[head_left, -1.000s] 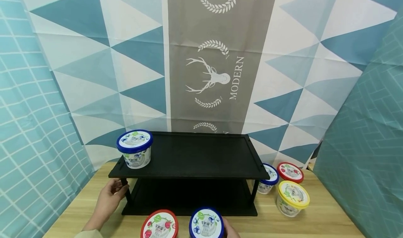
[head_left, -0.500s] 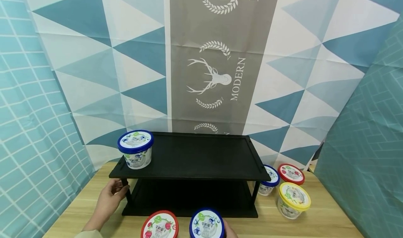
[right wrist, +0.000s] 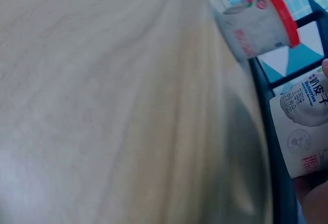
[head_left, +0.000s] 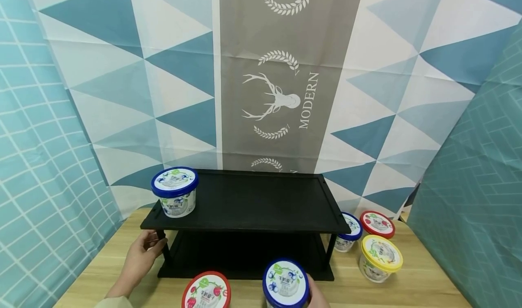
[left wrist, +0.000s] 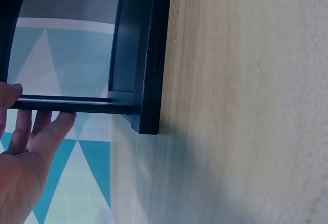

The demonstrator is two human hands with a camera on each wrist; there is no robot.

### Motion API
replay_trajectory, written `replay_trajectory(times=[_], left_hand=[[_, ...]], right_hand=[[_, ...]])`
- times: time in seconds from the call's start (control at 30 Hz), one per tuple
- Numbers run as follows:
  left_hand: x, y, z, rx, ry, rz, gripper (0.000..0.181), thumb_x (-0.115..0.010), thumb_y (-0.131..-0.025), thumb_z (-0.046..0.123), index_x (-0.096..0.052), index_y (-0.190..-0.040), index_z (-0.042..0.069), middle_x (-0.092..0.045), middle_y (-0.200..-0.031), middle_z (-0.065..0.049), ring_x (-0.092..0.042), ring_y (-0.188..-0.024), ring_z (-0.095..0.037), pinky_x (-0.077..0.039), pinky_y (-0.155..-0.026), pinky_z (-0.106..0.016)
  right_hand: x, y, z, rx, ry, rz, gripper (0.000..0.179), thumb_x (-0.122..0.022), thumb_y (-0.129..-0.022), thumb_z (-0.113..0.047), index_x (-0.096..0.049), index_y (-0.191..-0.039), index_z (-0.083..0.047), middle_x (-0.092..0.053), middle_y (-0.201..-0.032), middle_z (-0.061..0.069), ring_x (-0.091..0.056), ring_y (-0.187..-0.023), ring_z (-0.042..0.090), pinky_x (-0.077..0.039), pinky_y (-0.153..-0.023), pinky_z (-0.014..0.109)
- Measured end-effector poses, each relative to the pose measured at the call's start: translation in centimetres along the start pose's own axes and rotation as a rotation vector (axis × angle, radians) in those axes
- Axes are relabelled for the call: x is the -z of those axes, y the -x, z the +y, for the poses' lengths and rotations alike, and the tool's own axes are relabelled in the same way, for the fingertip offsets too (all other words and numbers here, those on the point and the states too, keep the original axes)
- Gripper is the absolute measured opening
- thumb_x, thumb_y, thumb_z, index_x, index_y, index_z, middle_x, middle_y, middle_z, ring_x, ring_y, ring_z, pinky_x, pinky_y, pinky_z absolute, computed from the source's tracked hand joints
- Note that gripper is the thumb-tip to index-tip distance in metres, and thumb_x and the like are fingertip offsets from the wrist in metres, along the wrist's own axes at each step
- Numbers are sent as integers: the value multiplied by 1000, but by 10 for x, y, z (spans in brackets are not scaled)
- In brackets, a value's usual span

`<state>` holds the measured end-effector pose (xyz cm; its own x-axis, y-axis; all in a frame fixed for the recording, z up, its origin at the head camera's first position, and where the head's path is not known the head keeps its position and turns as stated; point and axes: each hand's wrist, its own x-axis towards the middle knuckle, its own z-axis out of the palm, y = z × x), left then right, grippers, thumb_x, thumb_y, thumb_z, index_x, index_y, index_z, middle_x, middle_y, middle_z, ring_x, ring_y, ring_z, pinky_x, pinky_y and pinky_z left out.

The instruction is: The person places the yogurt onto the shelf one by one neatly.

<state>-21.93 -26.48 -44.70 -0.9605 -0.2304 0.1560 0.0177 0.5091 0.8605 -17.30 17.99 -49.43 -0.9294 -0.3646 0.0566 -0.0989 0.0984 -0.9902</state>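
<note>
The right hand (head_left: 318,295) is grasping a round white printed tub with a blue lid (head_left: 286,284), and this tub is sitting in front of the black two-tier shelf (head_left: 261,204), towards its right half; whether its base is touching the wood-grain tabletop (head_left: 424,290) is staying hidden. The left hand (head_left: 142,256) is pinching the slim black post (left wrist: 77,105) at the shelf's front left corner, thumb and fingers lying on opposite sides.

A round white tub with a red lid (head_left: 206,292) is standing in front of the shelf, left of the held tub. A second blue-lidded tub (head_left: 176,194) is resting upright on the shelf's top tier, at its left end. Beside the shelf's right end, a third blue-lidded tub (head_left: 349,233), a second red-lidded tub (head_left: 377,224) and a round white tub with a yellow lid (head_left: 380,259) are standing together.

The held tub is looking fairly light and stiff-walled, though its contents are not showing. Its smooth, tapering side is probably offering little grip, so wrapping the body below the rim is seeming safer than pulling on the lid, which could pop off.
</note>
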Motion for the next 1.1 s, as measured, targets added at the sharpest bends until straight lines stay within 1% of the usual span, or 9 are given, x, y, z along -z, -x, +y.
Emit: replay_trajectory(times=[0.03, 0.1, 0.2, 0.3, 0.53, 0.67, 0.83, 1.0, 1.1], left_hand=[[0, 0, 0, -3, 2, 0, 38, -54, -94, 15, -43, -128, 2, -55, -121, -27, -48, -84, 12, -51, -71, -14], [0, 0, 0, -6, 4, 0, 38, -54, -94, 14, -43, -128, 2, -55, -120, -27, -47, -83, 14, -51, -71, -14], [0, 0, -1, -7, 4, 5, 37, -53, -93, 13, -44, -127, 2, -55, -120, -26, -44, -80, 18, -51, -70, -13], [0, 0, -3, -15, 4, 11, 37, -54, -93, 13, -45, -127, 1, -55, -120, -27, -43, -80, 19, -50, -70, -13], [0, -1, -3, -4, -19, 5, 39, -54, -94, 16, -44, -129, 2, -54, -122, -26, -43, -82, 16, -49, -70, -13], [0, -2, -2, 5, -25, -3, 41, -54, -94, 18, -43, -130, 3, -54, -123, -25, -44, -84, 13, -49, -71, -13], [0, -2, -2, -11, -32, 7, 39, -55, -94, 17, -44, -128, 2, -55, -121, -26, -42, -81, 17, -49, -70, -12], [0, -1, -2, -22, -30, 15, 37, -54, -93, 15, -45, -127, 2, -56, -120, -26, -41, -79, 20, -49, -69, -13], [0, -1, -2, -19, -44, 17, 37, -55, -93, 15, -45, -127, 2, -56, -120, -26, -48, -84, 12, -49, -69, -13]], right_hand=[[1, 2, -7, -27, 38, 26, 99, -78, -71, -27, -20, -134, 22, -38, -134, 37, -48, -118, 5, -41, -98, 19], [0, 6, -23, -122, 105, 98, 99, -80, -70, -28, -22, -136, 17, -41, -134, 34, -49, -121, 25, -43, -102, 37], [-2, 10, -45, -289, 142, 171, 104, -83, -67, -32, -22, -141, 8, -45, -133, 28, -48, -119, 43, -44, -93, 57], [1, 15, -61, -373, 148, 203, 109, -85, -64, -39, -22, -143, 2, -48, -131, 24, -52, -115, 42, -49, -86, 52], [16, 28, -79, -330, 195, 224, 103, -82, -68, -36, -22, -143, 1, -48, -132, 25, -54, -114, 39, -50, -87, 49], [22, 31, -85, -347, 253, 297, 98, -83, -68, -33, -27, -140, 3, -51, -128, 25, -57, -110, 37, -51, -85, 51], [28, 35, -96, -358, 317, 393, 96, -85, -66, -33, -31, -138, 1, -51, -128, 24, -56, -111, 38, -51, -86, 51], [36, 42, -109, -275, 321, 412, 88, -81, -71, -29, -30, -138, -5, -47, -134, 21, -51, -117, 36, -52, -88, 45], [41, 43, -117, -233, 299, 408, 83, -79, -75, -23, -28, -139, -6, -44, -137, 20, -49, -121, 37, -52, -90, 42]])
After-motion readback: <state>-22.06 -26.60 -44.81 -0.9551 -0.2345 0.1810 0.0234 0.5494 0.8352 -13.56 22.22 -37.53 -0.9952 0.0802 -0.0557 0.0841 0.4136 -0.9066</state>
